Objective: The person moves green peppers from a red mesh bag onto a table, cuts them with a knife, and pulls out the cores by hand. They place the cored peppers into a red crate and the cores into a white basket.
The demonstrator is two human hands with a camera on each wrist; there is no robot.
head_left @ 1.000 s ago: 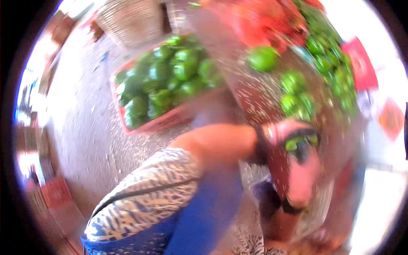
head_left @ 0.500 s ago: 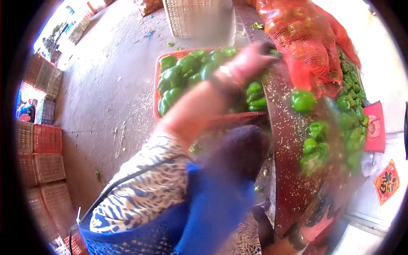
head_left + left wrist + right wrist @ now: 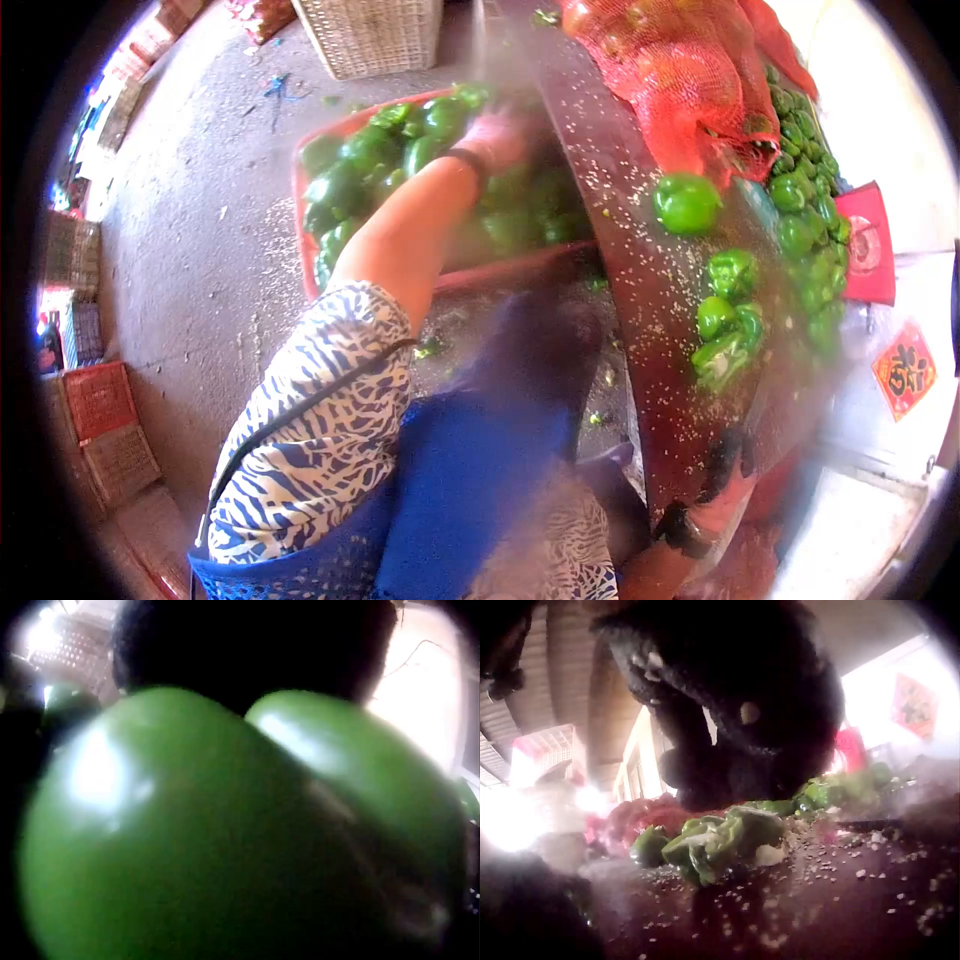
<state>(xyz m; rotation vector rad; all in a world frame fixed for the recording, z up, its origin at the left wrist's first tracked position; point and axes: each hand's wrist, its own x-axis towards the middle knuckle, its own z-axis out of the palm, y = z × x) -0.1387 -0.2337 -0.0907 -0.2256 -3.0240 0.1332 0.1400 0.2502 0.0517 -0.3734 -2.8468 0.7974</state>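
Observation:
My left hand (image 3: 505, 140), blurred, reaches into the red crate (image 3: 297, 190) of green bell peppers (image 3: 370, 150). Two shiny bell peppers (image 3: 165, 817) fill the left wrist view, right against the dark covering of the fingers; I cannot tell whether the hand grips one. My right hand (image 3: 725, 490) stays low over the near end of the dark red table (image 3: 640, 330), its dark-covered fingers (image 3: 735, 712) loosely bent with nothing visible in them. Beyond it lie a few green pepper pieces (image 3: 728, 350) and, farther off, one whole bell pepper (image 3: 688, 203).
A red mesh bag (image 3: 690, 80) lies at the table's far end, beside a long heap of green peppers (image 3: 800, 200). Pale seeds dot the tabletop. On the floor past the crate stands a woven basket (image 3: 375, 35); stacked crates (image 3: 97, 400) line the left side.
My left hand has left the right hand and the pepper they worked on, swung out past the table edge, and come down into the crate. The right hand has drawn back towards me.

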